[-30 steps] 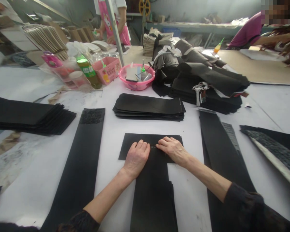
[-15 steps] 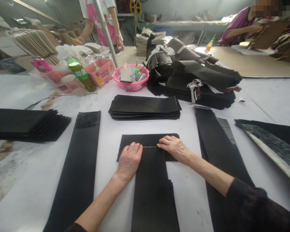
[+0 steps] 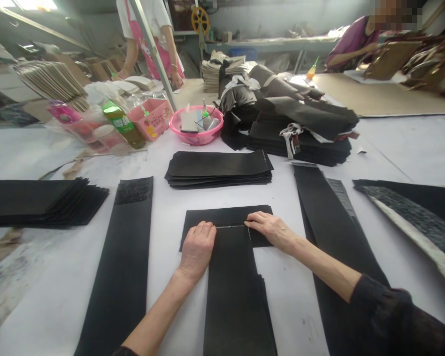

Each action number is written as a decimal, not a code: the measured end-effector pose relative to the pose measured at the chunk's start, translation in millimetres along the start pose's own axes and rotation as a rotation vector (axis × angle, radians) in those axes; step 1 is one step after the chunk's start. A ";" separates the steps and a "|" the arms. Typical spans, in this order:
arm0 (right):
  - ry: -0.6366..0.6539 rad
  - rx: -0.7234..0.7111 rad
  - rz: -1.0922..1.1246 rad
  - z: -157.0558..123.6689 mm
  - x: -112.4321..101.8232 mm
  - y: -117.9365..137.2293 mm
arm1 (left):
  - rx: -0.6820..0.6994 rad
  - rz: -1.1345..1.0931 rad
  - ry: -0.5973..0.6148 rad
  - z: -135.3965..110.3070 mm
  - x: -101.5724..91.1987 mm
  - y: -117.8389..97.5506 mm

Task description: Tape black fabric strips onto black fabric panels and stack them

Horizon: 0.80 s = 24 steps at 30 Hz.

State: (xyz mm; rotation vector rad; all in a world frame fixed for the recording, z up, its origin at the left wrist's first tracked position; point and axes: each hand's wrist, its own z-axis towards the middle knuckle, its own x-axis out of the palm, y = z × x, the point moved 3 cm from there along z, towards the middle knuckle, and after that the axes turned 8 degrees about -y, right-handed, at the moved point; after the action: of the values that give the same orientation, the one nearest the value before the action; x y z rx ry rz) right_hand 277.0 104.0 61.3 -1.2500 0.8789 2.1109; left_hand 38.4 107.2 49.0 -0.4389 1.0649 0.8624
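Observation:
A long black strip (image 3: 230,287) of leather-like sheet runs from the near edge up to the middle of the table. Its far end lies across a black crosswise piece (image 3: 222,216), with a thin pale line along that end. My left hand (image 3: 198,249) has its fingers closed at the strip's far left corner. At the far right corner, my right hand (image 3: 270,230) pinches the edge between thumb and fingers. More black strips show beneath the long one on its right side.
A stack of black pieces (image 3: 218,169) lies beyond my hands. Long black strips lie left (image 3: 120,262) and right (image 3: 337,247). Farther back are a pink basin (image 3: 196,139), a pink box (image 3: 150,121) and a green-labelled bottle (image 3: 121,123). Two people work behind.
My hands are slightly farther apart along the strip's far end, showing more of the pale line. The camera view has shifted a little; the pieces lie as before.

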 end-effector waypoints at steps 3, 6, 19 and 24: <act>-0.013 0.025 0.038 -2.0 -0.3 0.2 | -0.010 -0.005 0.022 2.7 -2.4 -1.4; -0.032 0.058 0.094 -4.2 -0.5 -1.4 | 0.043 0.047 0.059 5.8 -4.1 -7.5; -0.021 0.020 -0.183 25.3 24.9 39.0 | 0.083 0.113 0.094 14.3 -5.7 -21.9; 0.005 -0.022 -0.251 19.5 25.4 37.7 | 0.064 0.097 0.098 13.1 -4.3 -20.8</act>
State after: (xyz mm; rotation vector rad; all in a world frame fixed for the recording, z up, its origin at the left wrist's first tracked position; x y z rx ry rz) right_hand 228.3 97.0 55.5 -1.3037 0.6641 1.9234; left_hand 61.4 101.9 56.8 -0.3811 1.2094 0.8968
